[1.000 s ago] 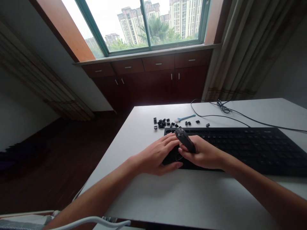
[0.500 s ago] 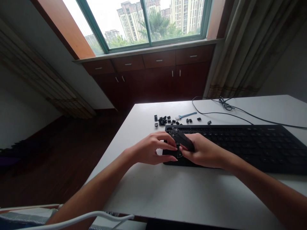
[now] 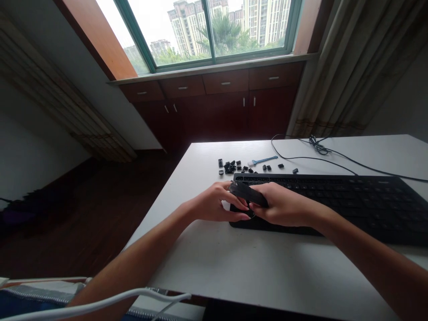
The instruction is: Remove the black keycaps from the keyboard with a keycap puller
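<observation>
My right hand point(image 3: 279, 203) is closed around a black keycap puller point(image 3: 249, 193), held tilted over the left end of a black keyboard point(image 3: 341, 196). A thin wire curve shows under its fingers. My left hand point(image 3: 222, 203) reaches in from the left, with curled fingers and thumb drawn together at the keyboard's left end, beside the puller. What lies between those left fingertips is too dark and small to make out. Several loose black keycaps point(image 3: 230, 167) lie on the table just behind the keyboard's left corner.
A small blue brush point(image 3: 262, 161) lies behind the keyboard among the keycaps. The black cable point(image 3: 319, 146) loops across the back of the white table point(image 3: 207, 258). A pale curved bar point(image 3: 110, 299) crosses the near left corner. Cabinets point(image 3: 214, 113) stand under the window.
The puller has tipped flatter, its top end swinging left toward my left hand. My left fingers and thumb have come closer together. The view has shifted slightly.
</observation>
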`<action>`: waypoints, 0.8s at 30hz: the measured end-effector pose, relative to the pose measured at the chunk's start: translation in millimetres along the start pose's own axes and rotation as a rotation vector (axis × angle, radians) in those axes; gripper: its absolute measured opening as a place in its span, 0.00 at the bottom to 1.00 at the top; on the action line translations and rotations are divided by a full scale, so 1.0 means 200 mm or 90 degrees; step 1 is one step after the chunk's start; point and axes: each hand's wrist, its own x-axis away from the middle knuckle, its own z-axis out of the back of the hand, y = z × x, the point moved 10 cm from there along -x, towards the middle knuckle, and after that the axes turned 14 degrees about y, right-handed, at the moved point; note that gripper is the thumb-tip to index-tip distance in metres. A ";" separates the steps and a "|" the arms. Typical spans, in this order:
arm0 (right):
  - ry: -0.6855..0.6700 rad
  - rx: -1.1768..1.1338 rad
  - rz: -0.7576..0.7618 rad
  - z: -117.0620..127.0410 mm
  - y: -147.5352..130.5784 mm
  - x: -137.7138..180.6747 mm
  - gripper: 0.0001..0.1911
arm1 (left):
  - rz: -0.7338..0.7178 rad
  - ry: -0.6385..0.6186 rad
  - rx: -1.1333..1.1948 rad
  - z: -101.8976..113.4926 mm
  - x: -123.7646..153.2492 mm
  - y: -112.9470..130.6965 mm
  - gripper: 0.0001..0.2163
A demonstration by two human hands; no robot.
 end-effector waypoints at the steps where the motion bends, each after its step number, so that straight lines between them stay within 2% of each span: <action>1: 0.002 0.003 0.005 0.00 0.00 0.00 0.08 | 0.004 0.000 -0.002 0.00 0.00 0.00 0.06; 5: 0.017 -0.008 0.046 0.00 -0.01 0.02 0.11 | 0.043 -0.010 -0.037 0.00 0.01 -0.03 0.07; 8: 0.030 -0.002 0.055 0.00 0.01 0.04 0.09 | 0.069 -0.021 -0.069 0.00 0.01 -0.05 0.09; 16: 0.083 -0.082 0.059 0.01 0.01 0.05 0.05 | 0.046 -0.011 -0.024 0.00 0.01 -0.03 0.07; 21: 0.048 -0.025 0.006 -0.01 0.02 0.05 0.07 | 0.044 -0.013 -0.037 0.00 0.02 -0.04 0.08; 24: 0.044 -0.068 0.011 -0.02 0.01 0.05 0.10 | 0.038 -0.008 -0.028 0.00 0.02 -0.04 0.08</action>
